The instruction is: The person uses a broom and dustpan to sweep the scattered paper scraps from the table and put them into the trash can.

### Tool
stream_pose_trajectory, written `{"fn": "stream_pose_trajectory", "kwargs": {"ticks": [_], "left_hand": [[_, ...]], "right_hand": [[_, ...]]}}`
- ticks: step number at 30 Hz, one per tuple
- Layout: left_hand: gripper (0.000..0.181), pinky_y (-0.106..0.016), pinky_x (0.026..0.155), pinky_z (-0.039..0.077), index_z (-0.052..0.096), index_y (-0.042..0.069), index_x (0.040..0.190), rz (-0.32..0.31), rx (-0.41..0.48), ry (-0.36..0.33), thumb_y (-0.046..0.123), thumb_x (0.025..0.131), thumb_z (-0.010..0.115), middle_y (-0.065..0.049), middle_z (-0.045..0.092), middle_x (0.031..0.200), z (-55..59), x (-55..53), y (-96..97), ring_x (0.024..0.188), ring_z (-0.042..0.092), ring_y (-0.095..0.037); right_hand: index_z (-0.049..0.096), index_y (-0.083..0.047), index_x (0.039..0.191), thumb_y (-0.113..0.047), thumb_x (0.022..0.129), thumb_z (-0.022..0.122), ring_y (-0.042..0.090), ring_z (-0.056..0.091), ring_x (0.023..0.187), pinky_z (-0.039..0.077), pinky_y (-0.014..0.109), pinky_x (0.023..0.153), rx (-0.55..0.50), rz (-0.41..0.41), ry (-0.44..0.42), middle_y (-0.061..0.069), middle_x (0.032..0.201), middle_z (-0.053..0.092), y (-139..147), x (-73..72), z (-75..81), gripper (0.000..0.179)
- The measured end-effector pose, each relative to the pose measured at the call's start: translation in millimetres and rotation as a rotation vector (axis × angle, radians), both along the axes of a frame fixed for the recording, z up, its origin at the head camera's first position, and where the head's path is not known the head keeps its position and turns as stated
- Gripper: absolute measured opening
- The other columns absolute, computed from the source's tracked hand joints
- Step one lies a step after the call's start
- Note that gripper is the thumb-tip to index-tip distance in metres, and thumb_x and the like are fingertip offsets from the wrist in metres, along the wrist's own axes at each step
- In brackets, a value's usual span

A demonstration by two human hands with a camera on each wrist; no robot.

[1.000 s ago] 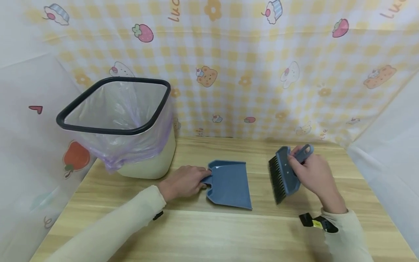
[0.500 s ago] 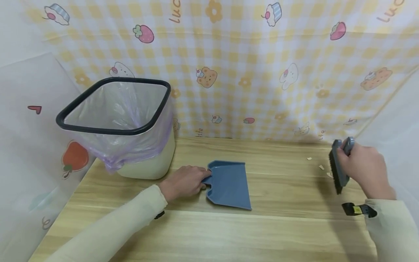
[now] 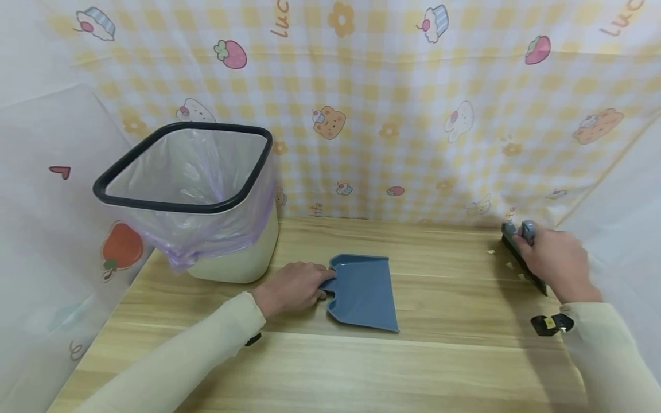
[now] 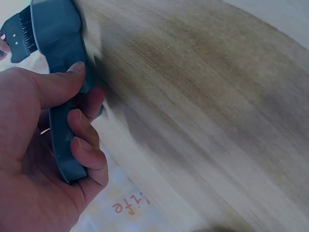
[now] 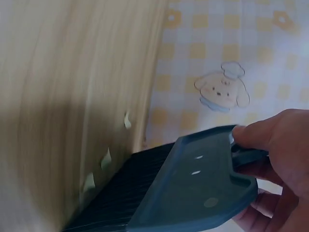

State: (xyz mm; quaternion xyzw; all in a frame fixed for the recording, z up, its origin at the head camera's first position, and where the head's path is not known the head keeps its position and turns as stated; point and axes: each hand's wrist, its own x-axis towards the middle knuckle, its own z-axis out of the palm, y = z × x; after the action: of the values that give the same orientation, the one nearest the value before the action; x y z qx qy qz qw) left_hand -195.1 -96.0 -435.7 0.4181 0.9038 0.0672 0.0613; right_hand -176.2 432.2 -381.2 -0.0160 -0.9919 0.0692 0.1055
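My left hand (image 3: 294, 285) grips the handle of a blue-grey dustpan (image 3: 364, 292), which lies on the table with its wide edge facing right. In the left wrist view the fingers curl round that handle (image 4: 67, 145). Far to the right, my right hand (image 3: 556, 261) holds a small hand brush (image 5: 193, 179) by its handle, bristles (image 5: 135, 188) down at the tabletop. Several small pale scraps (image 5: 106, 158) lie on the wood just left of the bristles; in the head view the brush's shadow partly darkens them.
A cream bin (image 3: 253, 252) with a black rim (image 3: 98, 192) and a translucent purple-edged bag stands at the back left. Behind the wooden table (image 3: 361, 373) hangs a yellow checked cloth (image 3: 361, 74). White sheeting (image 3: 41, 229) closes off both sides.
My right hand has carried the brush rightward past the scraps, then slightly back left, lowering its bristles to the table beside them. The left hand and dustpan have stayed put.
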Motion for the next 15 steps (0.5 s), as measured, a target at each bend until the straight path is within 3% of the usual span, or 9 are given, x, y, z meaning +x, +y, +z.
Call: {"fn": "stream_pose_trajectory", "kwargs": {"ticks": [7,11,15], "left_hand": [[0.042,-0.043,0.093,0.063,0.07,0.001,0.143,0.0,0.003,-0.005,0.016,0.105,0.078,-0.013,0.075,0.133,0.2,-0.5,1.1,0.114,0.076,-0.03],[0.042,-0.044,0.094,0.063,0.07,0.001,0.144,-0.001,0.004,-0.006,0.016,0.105,0.078,-0.013,0.075,0.135,0.4,-1.1,1.2,0.116,0.076,-0.03],[0.043,-0.044,0.094,0.063,0.07,0.001,0.144,0.006,0.003,-0.022,0.016,0.105,0.078,-0.014,0.074,0.136,-0.3,-1.7,1.0,0.117,0.075,-0.031]], "right_hand": [[0.068,-0.005,0.111,-0.024,0.108,0.073,0.032,0.055,0.05,0.042,0.052,0.043,0.01,0.126,0.056,0.008,0.06,0.058,-20.9,1.5,-3.7,0.02],[0.07,-0.008,0.108,-0.023,0.107,0.075,0.021,0.046,0.049,0.036,0.041,0.043,0.012,0.205,0.077,0.001,0.06,0.054,-35.0,7.0,-3.2,0.015],[0.075,-0.009,0.107,-0.019,0.102,0.081,0.015,0.047,0.049,0.038,0.039,0.044,0.02,0.294,0.136,0.004,0.064,0.063,-51.4,12.0,-3.7,0.012]]}}
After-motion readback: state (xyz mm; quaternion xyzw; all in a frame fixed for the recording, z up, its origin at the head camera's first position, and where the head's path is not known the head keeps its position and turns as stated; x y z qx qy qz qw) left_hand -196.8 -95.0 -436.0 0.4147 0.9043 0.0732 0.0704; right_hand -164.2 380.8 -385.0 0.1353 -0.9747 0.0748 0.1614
